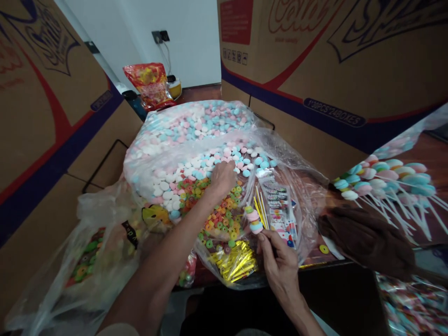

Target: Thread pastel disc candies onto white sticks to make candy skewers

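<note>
My left hand point(221, 178) reaches forward into a big clear plastic bag point(182, 135) of pastel round candies, pink, blue and white, with its fingers curled down among them. What the fingers hold is hidden. My right hand point(276, 259) pinches a thin stick bearing stacked pastel candies point(254, 221) upright, close to my body. Below my left hand lies a heap of small coloured ring candies point(224, 214). Yellow sticks point(259, 209) and a packet of printed wrappers point(280, 207) lie just right of the stack.
Large printed cardboard boxes point(332, 60) stand at left and right. Finished candy sticks point(385, 179) lie fanned at right beside a dark brown cloth point(367, 240). A bundle of gold twist ties point(236, 266) lies near the table edge. A clear bag of ring candies point(87, 261) sags at lower left.
</note>
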`<action>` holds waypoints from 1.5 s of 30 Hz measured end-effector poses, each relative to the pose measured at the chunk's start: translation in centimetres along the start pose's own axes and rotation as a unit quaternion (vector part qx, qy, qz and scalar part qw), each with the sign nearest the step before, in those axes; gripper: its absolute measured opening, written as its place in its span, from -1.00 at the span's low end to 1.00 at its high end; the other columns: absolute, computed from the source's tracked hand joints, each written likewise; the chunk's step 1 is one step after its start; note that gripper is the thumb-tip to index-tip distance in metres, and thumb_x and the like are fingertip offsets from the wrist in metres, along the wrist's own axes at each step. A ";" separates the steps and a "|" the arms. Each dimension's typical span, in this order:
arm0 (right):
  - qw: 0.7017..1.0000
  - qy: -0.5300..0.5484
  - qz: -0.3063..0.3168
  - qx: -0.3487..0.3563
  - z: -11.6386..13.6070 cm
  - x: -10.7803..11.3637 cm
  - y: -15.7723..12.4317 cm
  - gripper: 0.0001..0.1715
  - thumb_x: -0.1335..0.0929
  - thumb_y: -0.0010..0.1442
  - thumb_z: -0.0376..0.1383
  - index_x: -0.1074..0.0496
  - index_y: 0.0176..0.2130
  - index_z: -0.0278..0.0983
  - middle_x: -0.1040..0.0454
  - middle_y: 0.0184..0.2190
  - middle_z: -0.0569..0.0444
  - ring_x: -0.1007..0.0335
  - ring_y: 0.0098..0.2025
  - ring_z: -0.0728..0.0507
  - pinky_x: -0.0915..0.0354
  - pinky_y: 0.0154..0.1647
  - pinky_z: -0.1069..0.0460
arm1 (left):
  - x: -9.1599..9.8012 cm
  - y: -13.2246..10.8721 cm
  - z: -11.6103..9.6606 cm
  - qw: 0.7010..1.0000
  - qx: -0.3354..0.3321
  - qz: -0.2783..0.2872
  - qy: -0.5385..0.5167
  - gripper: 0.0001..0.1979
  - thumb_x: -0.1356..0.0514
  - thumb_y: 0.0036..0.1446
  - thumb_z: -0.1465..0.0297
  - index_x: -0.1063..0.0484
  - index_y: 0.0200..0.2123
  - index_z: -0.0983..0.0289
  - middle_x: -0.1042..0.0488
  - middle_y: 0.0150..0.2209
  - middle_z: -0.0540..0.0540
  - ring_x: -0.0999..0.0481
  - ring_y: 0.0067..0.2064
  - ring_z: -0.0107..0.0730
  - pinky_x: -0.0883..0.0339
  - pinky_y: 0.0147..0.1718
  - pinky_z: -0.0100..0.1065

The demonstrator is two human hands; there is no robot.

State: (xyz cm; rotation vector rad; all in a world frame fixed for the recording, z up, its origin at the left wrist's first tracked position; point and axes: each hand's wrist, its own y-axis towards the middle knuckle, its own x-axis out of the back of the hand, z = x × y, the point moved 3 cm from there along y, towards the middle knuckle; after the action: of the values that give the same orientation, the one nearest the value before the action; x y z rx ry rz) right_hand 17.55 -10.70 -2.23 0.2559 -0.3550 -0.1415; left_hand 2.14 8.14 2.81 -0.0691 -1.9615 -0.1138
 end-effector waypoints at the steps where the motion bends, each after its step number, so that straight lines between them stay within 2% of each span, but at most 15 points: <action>1: 1.000 0.001 -0.001 0.001 0.0 0.0 0.0 -0.77 -0.27 0.36 -0.29 -0.45 -0.31 -0.26 -0.28 -0.61 0.22 -0.17 -0.62 0.04 -0.10 -0.62 0.13 | 0.5 -0.2 0.0 0.999 0.003 -0.004 -0.035 -0.77 -0.13 0.16 0.49 -0.51 -0.13 0.34 -0.52 -0.25 0.26 -0.48 -0.15 -0.09 -0.31 -0.15 -0.20; 4: 1.000 0.001 -0.009 0.004 0.1 0.1 0.0 -0.79 -0.28 0.35 -0.30 -0.46 -0.29 -0.26 -0.29 -0.61 0.22 -0.17 -0.63 0.04 -0.11 -0.62 0.14 | 1.9 -1.5 0.3 0.974 0.012 0.013 -0.226 -0.88 -0.19 0.09 0.44 -0.47 -0.26 0.28 -0.43 -0.44 0.08 -0.43 -0.37 -0.28 -0.28 -0.34 -0.31; 6: 1.000 0.002 -0.015 0.005 0.2 0.1 0.1 -0.78 -0.27 0.35 -0.30 -0.45 -0.31 -0.27 -0.30 -0.61 0.22 -0.17 -0.63 0.04 -0.12 -0.62 0.14 | 2.2 -3.1 0.3 0.932 0.008 0.061 -0.357 -0.95 -0.22 0.05 0.41 -0.42 -0.35 0.25 -0.36 -0.51 0.00 -0.36 -0.46 -0.39 -0.23 -0.42 -0.36; 8: 1.000 0.005 -0.018 0.006 0.4 0.2 0.1 -0.79 -0.27 0.35 -0.30 -0.45 -0.31 -0.27 -0.30 -0.61 0.22 -0.17 -0.64 0.05 -0.13 -0.62 0.14 | 2.1 -4.8 0.2 0.894 0.004 0.086 -0.440 -0.92 -0.24 0.01 0.40 -0.37 -0.42 0.24 -0.35 -0.51 -0.02 -0.34 -0.47 -0.45 -0.20 -0.44 -0.40; 12: 1.000 0.008 -0.023 0.007 0.6 0.2 0.1 -0.80 -0.28 0.35 -0.31 -0.45 -0.30 -0.27 -0.29 -0.61 0.23 -0.15 -0.64 0.06 -0.12 -0.61 0.14 | 1.2 -7.8 0.3 0.862 0.036 0.035 -0.504 -0.85 -0.29 -0.03 0.41 -0.33 -0.42 0.25 -0.34 -0.52 -0.07 -0.35 -0.48 -0.52 -0.20 -0.44 -0.45; 14: 1.000 0.004 -0.025 0.007 0.6 0.2 0.1 -0.80 -0.28 0.35 -0.31 -0.45 -0.30 -0.28 -0.29 -0.61 0.23 -0.14 -0.64 0.06 -0.11 -0.61 0.14 | 0.5 -8.7 0.3 0.847 0.045 0.012 -0.530 -0.80 -0.30 -0.03 0.41 -0.32 -0.34 0.23 -0.36 -0.52 -0.10 -0.38 -0.48 -0.53 -0.23 -0.44 -0.46; 17: 1.000 0.002 -0.020 0.007 0.4 0.2 0.1 -0.79 -0.28 0.35 -0.30 -0.45 -0.30 -0.27 -0.29 -0.60 0.23 -0.15 -0.62 0.06 -0.11 -0.60 0.14 | -0.6 -9.7 0.3 0.823 0.051 0.006 -0.565 -0.73 -0.29 0.02 0.36 -0.35 -0.20 0.24 -0.42 -0.47 -0.08 -0.43 -0.52 -0.52 -0.28 -0.46 -0.45; 22: 1.000 0.003 -0.014 0.005 0.1 0.1 0.0 -0.80 -0.28 0.35 -0.29 -0.45 -0.29 -0.27 -0.29 -0.61 0.24 -0.16 -0.62 0.05 -0.12 -0.59 0.14 | -1.8 -10.8 0.4 0.823 0.055 -0.032 -0.565 -0.76 -0.29 0.04 0.30 -0.48 -0.25 0.31 -0.45 -0.50 -0.04 -0.41 -0.55 -0.54 -0.29 -0.51 -0.47; 26: 1.000 0.001 -0.013 0.003 0.0 0.1 -0.1 -0.81 -0.28 0.35 -0.29 -0.45 -0.29 -0.27 -0.29 -0.61 0.24 -0.16 -0.63 0.05 -0.12 -0.60 0.14 | -2.4 -11.3 0.3 0.799 0.071 -0.062 -0.594 -0.78 -0.33 -0.02 0.30 -0.50 -0.31 0.31 -0.49 -0.48 -0.04 -0.41 -0.56 -0.56 -0.31 -0.51 -0.47; 29: 1.000 -0.001 -0.010 -0.001 0.0 0.1 -0.1 -0.80 -0.29 0.35 -0.28 -0.45 -0.29 -0.27 -0.30 -0.61 0.24 -0.16 -0.63 0.05 -0.13 -0.61 0.14 | -2.9 -11.5 0.5 0.780 0.105 -0.065 -0.613 -0.75 -0.35 -0.02 0.30 -0.53 -0.27 0.31 -0.53 -0.44 -0.01 -0.45 -0.51 -0.53 -0.33 -0.47 -0.47; 34: 1.000 -0.018 0.011 0.013 0.0 0.0 -0.1 -0.80 -0.28 0.35 -0.29 -0.47 -0.27 -0.28 -0.31 -0.59 0.22 -0.21 -0.60 0.04 -0.15 -0.58 0.14 | -3.5 -11.6 0.9 0.770 0.155 -0.071 -0.615 -0.67 -0.32 0.03 0.29 -0.57 -0.13 0.29 -0.60 -0.21 0.07 -0.51 -0.31 -0.46 -0.40 -0.28 -0.42; 36: 0.999 -0.029 0.016 0.022 0.1 -0.1 0.0 -0.80 -0.28 0.35 -0.29 -0.48 -0.24 -0.28 -0.34 -0.58 0.21 -0.24 -0.58 0.04 -0.17 -0.56 0.14 | -3.6 -11.6 0.9 0.766 0.151 -0.067 -0.622 -0.67 -0.31 0.04 0.31 -0.56 -0.11 0.29 -0.60 -0.17 0.09 -0.52 -0.26 -0.43 -0.41 -0.24 -0.41; 39: 0.999 -0.042 0.019 0.026 0.0 -0.2 -0.1 -0.81 -0.29 0.35 -0.29 -0.49 -0.22 -0.29 -0.36 -0.56 0.19 -0.27 -0.57 0.03 -0.19 -0.54 0.14 | -3.5 -11.6 0.7 0.764 0.136 -0.069 -0.627 -0.68 -0.32 0.00 0.34 -0.56 -0.13 0.30 -0.60 -0.20 0.09 -0.52 -0.23 -0.41 -0.40 -0.22 -0.42; 45: 0.998 -0.047 0.027 0.020 -0.2 -0.2 -0.2 -0.81 -0.29 0.35 -0.29 -0.49 -0.21 -0.29 -0.38 -0.55 0.18 -0.28 -0.55 0.03 -0.20 -0.53 0.14 | -3.4 -11.6 0.5 0.783 0.105 -0.097 -0.605 -0.75 -0.32 -0.01 0.36 -0.56 -0.22 0.31 -0.59 -0.30 0.07 -0.52 -0.29 -0.42 -0.41 -0.25 -0.42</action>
State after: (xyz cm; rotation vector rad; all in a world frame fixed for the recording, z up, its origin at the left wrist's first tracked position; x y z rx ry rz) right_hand 17.39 -10.78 -2.57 0.2788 -0.4584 -0.0944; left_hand 1.83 -3.26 -1.04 0.2848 -3.2680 0.0441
